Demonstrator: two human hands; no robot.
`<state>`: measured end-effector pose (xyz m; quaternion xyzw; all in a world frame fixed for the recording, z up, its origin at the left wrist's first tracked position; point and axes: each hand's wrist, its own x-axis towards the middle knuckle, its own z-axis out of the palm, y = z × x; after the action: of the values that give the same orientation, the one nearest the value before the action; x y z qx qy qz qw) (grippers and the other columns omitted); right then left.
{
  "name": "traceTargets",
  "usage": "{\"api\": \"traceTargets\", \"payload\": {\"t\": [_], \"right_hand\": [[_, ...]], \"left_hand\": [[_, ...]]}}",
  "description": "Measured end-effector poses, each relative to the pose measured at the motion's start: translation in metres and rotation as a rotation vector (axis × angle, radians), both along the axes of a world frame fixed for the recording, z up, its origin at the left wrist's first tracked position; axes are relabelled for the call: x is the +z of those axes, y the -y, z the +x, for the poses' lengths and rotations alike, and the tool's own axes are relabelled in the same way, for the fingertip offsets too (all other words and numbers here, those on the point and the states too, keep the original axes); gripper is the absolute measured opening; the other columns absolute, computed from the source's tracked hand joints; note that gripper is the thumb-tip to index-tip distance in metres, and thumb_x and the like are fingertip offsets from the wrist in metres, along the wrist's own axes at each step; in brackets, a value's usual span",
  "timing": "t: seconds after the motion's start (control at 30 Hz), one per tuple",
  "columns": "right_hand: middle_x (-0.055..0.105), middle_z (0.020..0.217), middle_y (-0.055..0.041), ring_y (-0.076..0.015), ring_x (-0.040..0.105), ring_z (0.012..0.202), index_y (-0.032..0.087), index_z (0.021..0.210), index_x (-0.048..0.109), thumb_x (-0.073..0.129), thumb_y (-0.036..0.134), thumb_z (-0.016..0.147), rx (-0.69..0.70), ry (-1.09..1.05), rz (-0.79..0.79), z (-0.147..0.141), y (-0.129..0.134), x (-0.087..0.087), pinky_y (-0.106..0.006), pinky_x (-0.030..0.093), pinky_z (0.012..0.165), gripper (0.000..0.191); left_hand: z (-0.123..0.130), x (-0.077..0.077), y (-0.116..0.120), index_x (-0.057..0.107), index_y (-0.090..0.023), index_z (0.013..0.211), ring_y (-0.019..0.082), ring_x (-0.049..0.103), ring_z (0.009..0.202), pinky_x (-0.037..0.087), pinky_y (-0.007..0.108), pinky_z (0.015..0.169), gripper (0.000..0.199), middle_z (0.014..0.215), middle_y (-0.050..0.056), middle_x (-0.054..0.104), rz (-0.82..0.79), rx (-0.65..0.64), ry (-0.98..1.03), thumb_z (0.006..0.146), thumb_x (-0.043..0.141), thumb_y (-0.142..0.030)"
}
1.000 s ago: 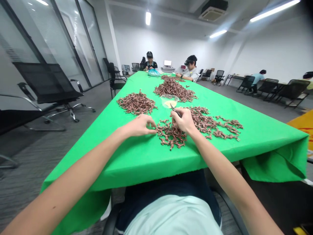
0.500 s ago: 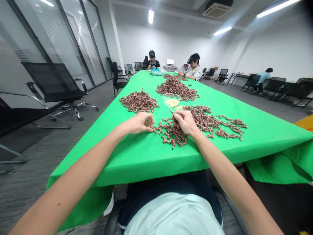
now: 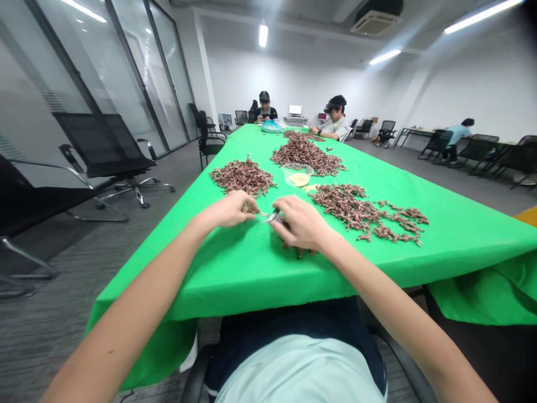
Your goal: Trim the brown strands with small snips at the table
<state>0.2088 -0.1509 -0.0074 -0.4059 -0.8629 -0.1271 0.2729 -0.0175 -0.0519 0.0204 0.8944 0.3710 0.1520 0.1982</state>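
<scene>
On the green cloth, my left hand [image 3: 235,209] pinches a small brown knotted piece [image 3: 260,214] at its fingertips. Facing it, my right hand [image 3: 300,221] is closed around a small metal tool [image 3: 272,216], whose tip points left at that piece. Beneath my right hand lies a small heap of brown pieces [image 3: 300,253], mostly covered by the hand. Just beyond the hands is a clear plastic bowl [image 3: 297,174] with pale yellow bits in it. Brown piles lie to the left [image 3: 243,177] and to the right [image 3: 348,205].
A larger brown pile [image 3: 308,155] stands behind the bowl on the green table [image 3: 444,224]. Two people sit at the far end near a blue bag [image 3: 271,126]. Office chairs [image 3: 104,145] stand at the left. Another person sits at a desk far right.
My right hand has moved left off the heap and turned, bringing the tool tip close to my left hand. My left hand has lifted a piece from the heap's edge. The view has shifted slightly.
</scene>
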Motion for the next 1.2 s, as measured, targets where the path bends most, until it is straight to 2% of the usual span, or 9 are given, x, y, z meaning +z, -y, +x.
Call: {"api": "traceTargets", "payload": {"t": [0.1,0.17,0.23,0.37,0.5,0.67,0.77,0.97,1.2], "right_hand": [[0.067,0.102,-0.0168,-0.0302,0.058,0.097,0.013,0.103,0.062,0.047,0.042,0.097,0.055,0.289,-0.016,-0.037,0.008,0.005,-0.043,0.048,0.086,0.033],[0.066,0.101,-0.0174,-0.0309,0.058,0.096,0.012,0.102,0.062,0.048,0.039,0.096,0.031,0.343,-0.040,-0.055,0.006,0.006,-0.043,0.048,0.083,0.031],[0.066,0.101,-0.0166,-0.0308,0.058,0.095,0.011,0.103,0.061,0.049,0.044,0.095,0.026,0.329,-0.087,-0.065,0.000,0.005,-0.044,0.048,0.087,0.036],[0.066,0.105,-0.0165,-0.0296,0.059,0.097,0.011,0.104,0.061,0.053,0.054,0.093,0.046,0.267,-0.183,-0.068,-0.012,-0.005,-0.044,0.047,0.093,0.045],[0.065,0.113,-0.0192,-0.0313,0.059,0.108,0.011,0.110,0.059,0.054,0.055,0.093,0.057,0.126,-0.136,-0.060,-0.016,-0.011,-0.046,0.046,0.098,0.047],[0.071,0.100,-0.0123,-0.0234,0.065,0.088,0.017,0.105,0.062,0.048,0.036,0.098,-0.108,-0.273,0.042,-0.032,-0.023,0.005,-0.037,0.050,0.081,0.025],[0.073,0.090,-0.0083,-0.0189,0.067,0.080,0.018,0.103,0.062,0.048,0.035,0.100,-0.057,-0.422,0.105,-0.014,-0.029,0.011,-0.032,0.051,0.074,0.023],[0.077,0.103,-0.0093,-0.0189,0.073,0.088,0.019,0.110,0.066,0.047,0.030,0.103,0.018,-0.409,0.188,-0.005,-0.031,-0.005,-0.031,0.055,0.079,0.023],[0.078,0.101,-0.0078,-0.0179,0.074,0.087,0.021,0.106,0.068,0.046,0.030,0.104,0.029,-0.388,0.231,-0.002,-0.024,-0.010,-0.029,0.056,0.079,0.024]], "left_hand": [[-0.004,0.006,-0.001,0.078,-0.015,0.084,0.022,0.069,0.071,0.054,0.031,0.068,0.035,0.080,0.008,0.077,0.022,0.063,0.278,0.068,0.080,-0.046],[-0.002,0.009,0.003,0.077,-0.014,0.085,0.025,0.073,0.079,0.058,0.035,0.076,0.040,0.087,0.011,0.079,0.014,0.086,0.468,0.066,0.084,-0.048],[0.001,0.010,0.009,0.077,-0.013,0.086,0.027,0.075,0.082,0.061,0.039,0.080,0.045,0.088,0.012,0.079,0.016,0.119,0.605,0.063,0.088,-0.049],[0.009,0.007,0.017,0.077,-0.011,0.090,0.031,0.077,0.085,0.064,0.044,0.084,0.048,0.091,0.013,0.080,0.020,0.162,0.744,0.061,0.091,-0.048],[0.012,0.003,0.019,0.078,-0.010,0.096,0.034,0.078,0.091,0.065,0.046,0.087,0.055,0.096,0.015,0.080,-0.008,0.203,0.841,0.059,0.093,-0.048],[0.014,0.002,0.019,0.076,-0.008,0.105,0.033,0.078,0.091,0.066,0.045,0.087,0.059,0.103,0.018,0.079,-0.123,0.144,0.915,0.065,0.090,-0.049],[0.017,0.000,0.023,0.076,-0.008,0.102,0.033,0.079,0.088,0.068,0.043,0.081,0.058,0.097,0.017,0.080,-0.130,0.117,0.899,0.065,0.091,-0.049],[0.022,-0.004,0.032,0.078,-0.012,0.092,0.029,0.079,0.078,0.068,0.038,0.077,0.048,0.084,0.012,0.080,-0.068,0.026,0.741,0.066,0.090,-0.051],[0.026,-0.005,0.037,0.078,-0.011,0.090,0.030,0.079,0.080,0.067,0.036,0.073,0.048,0.084,0.013,0.080,-0.060,-0.001,0.724,0.064,0.091,-0.050]]}}
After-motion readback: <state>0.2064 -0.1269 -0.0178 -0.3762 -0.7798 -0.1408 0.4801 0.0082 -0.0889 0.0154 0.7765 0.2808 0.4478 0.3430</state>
